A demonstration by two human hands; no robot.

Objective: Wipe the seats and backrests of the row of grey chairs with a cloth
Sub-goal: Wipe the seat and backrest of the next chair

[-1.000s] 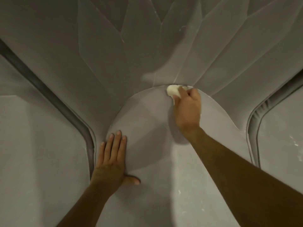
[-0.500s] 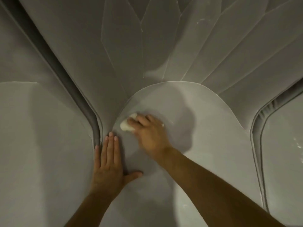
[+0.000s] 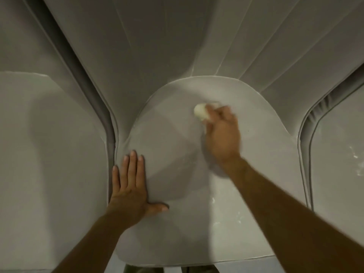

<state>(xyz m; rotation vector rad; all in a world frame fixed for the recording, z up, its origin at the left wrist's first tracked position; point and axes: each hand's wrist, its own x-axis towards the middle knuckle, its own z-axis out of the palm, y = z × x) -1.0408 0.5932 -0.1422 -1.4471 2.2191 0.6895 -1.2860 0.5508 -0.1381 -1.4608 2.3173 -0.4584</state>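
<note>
The right hand (image 3: 221, 134) is curled tight around a small white cloth (image 3: 201, 114), pressed on the grey seat (image 3: 177, 134) in the middle of the frame. The left hand (image 3: 131, 186) lies flat with straight fingers on the seat's lower left edge

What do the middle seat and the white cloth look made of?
Middle seat: apparently smooth grey vinyl or leather, given its soft sheen and seamed edges. Cloth: a soft white wad in the right hand, probably fabric or tissue; motion blur hides any weave.
</note>
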